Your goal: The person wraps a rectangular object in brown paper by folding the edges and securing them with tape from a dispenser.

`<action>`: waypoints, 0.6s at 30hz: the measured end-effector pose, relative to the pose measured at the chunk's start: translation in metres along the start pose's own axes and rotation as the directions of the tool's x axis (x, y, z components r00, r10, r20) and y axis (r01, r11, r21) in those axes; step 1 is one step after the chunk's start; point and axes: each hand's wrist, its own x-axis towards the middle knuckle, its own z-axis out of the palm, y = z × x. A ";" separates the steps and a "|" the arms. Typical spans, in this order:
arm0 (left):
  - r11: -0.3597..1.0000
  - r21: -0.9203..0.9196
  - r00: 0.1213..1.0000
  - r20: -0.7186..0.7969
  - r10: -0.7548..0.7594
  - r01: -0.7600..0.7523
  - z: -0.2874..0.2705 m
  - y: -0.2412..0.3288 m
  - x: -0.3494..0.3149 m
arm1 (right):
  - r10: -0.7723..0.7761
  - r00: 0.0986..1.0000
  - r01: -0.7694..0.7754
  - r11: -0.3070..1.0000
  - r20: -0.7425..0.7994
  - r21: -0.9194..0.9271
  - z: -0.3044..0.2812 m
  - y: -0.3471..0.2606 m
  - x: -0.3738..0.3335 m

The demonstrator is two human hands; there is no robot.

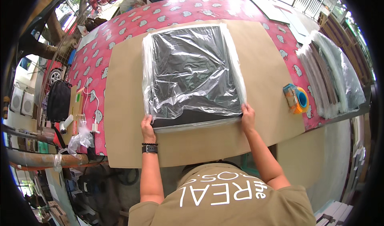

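A flat, black rectangular panel (pixel 180 62) with a pale rim lies on a sheet of brown paper (pixel 264 66). Clear, wrinkled plastic film covers most of it, and a bare black strip shows along its near edge. At the near left corner my left hand (pixel 148 129) grips the edge, thumb on top and fingers underneath. My right hand (pixel 248 117) holds the near right corner in the same way. The fingertips of both hands are hidden by the panel. What the panel is, I cannot tell.
Right of the panel stands an orange tape dispenser (pixel 296 99) with a blue core. Plastic-wrapped flat panels (pixel 328 74) lean beyond the right edge. A pink patterned cover (pixel 180 14) lies under the paper. At left are a white power cord (pixel 95 127), crumpled plastic (pixel 81 138) and a black bag (pixel 59 100).
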 end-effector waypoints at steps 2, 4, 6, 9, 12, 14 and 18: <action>0.999 -0.033 1.000 0.003 -0.016 0.016 0.007 0.005 -0.003 | 0.025 0.999 -0.024 0.999 0.022 -0.046 -0.004 0.004 0.006; 0.999 -0.032 0.999 0.007 -0.036 0.036 0.002 0.005 -0.007 | 0.007 1.000 -0.007 1.000 -0.004 0.005 -0.001 0.004 0.011; 0.996 -0.073 0.999 0.017 -0.050 0.051 0.000 0.002 -0.008 | 0.006 1.000 -0.006 1.000 -0.018 0.009 -0.002 0.006 0.013; 0.999 0.034 0.999 -0.025 0.032 -0.031 0.014 0.000 -0.008 | -0.018 0.997 0.019 1.000 -0.074 0.016 -0.005 0.013 0.012; 0.930 0.367 0.995 -0.069 0.066 -0.036 0.021 -0.001 -0.017 | -0.079 0.992 0.063 0.985 -0.098 -0.160 -0.012 0.013 0.010; 0.931 0.362 0.998 -0.038 0.055 -0.037 0.002 -0.008 -0.012 | 0.019 0.990 0.005 0.987 0.141 -0.164 -0.019 -0.008 0.012; 0.850 0.427 0.906 -0.141 0.399 -0.308 0.000 0.013 -0.007 | -0.450 0.885 0.403 0.615 0.118 -0.678 -0.092 -0.038 0.042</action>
